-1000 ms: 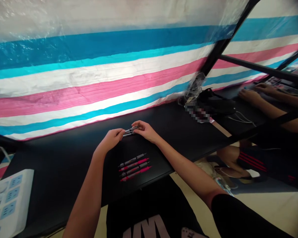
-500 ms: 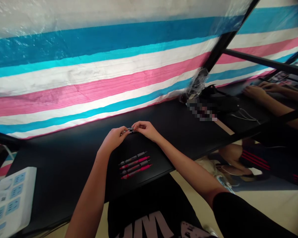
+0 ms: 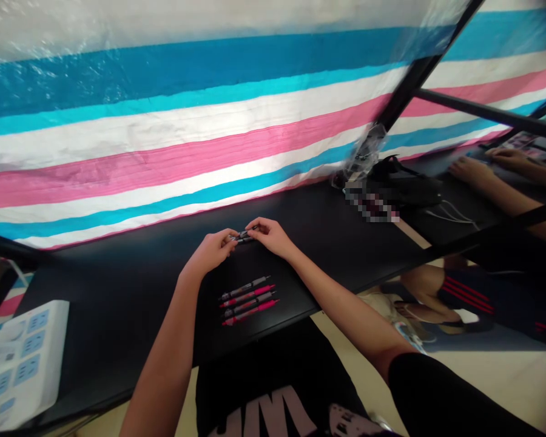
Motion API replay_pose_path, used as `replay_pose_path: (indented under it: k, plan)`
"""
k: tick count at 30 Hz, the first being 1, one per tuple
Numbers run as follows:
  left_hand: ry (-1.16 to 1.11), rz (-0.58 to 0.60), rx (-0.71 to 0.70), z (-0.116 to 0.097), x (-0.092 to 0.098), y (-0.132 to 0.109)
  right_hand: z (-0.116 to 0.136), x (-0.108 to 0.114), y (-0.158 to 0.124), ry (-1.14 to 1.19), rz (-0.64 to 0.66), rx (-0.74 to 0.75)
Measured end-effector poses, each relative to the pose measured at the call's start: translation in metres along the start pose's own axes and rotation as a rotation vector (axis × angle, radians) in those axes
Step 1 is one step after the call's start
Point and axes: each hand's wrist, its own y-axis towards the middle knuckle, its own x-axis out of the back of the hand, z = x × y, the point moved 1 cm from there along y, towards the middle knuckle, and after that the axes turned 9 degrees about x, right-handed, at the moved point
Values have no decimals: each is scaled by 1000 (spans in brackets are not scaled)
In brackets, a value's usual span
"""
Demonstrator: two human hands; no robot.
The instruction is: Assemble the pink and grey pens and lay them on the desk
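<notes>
Between my two hands, near the middle of the black table, lie what look like two grey pens (image 3: 244, 237), side by side. The fingers of my left hand (image 3: 213, 250) pinch their left ends. My right hand (image 3: 272, 237) closes thumb and fingertips on the right ends. Fingers cover parts of the pens, so their tips cannot be made out. Closer to my body, several pens lie in a neat row, grey and red by turns: a grey pen (image 3: 246, 287) is farthest from me, and a red pen (image 3: 251, 313) is nearest.
A white power strip (image 3: 57, 358) with blue sockets sits at the left. Striped plastic sheeting (image 3: 164, 152) hangs behind the black table (image 3: 118, 285). At the right are a black bag (image 3: 404, 188), clear plastic wrapping (image 3: 366, 152) and a white cable. Beyond the frame, another person's hands (image 3: 473, 170) rest on the table.
My right hand has shifted slightly right and away from my left, so more of the held pens shows between them. The row of pens stays in place.
</notes>
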Motion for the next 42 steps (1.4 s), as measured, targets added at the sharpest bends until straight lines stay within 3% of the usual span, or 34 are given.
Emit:
replay_pose_path:
  k: [6,10,16,22,28,34,37,42]
  plan:
    - [-221,97,25,11,0,3,-1,-4,-3,81,31,-11]
    - [-199,73,4,11,2,2,-3,-7,-2,158,15,-32]
    - [-72,16,18,5,3,0,2,-4,-1,45,24,-52]
    - [-2,-51,13,3,6,0,3,-1,0,217,-69,-44]
    - [-42,-73,26,9,11,0,6,8,2,383,-260,-57]
    - [-56,-75,17,13,11,1,11,18,5,421,-378,-70]
    - [-64,-76,21,12,9,0,8,12,3,407,-296,-89]
    - [-47,-51,21,8,4,-1,3,-9,-4,337,-1,-148]
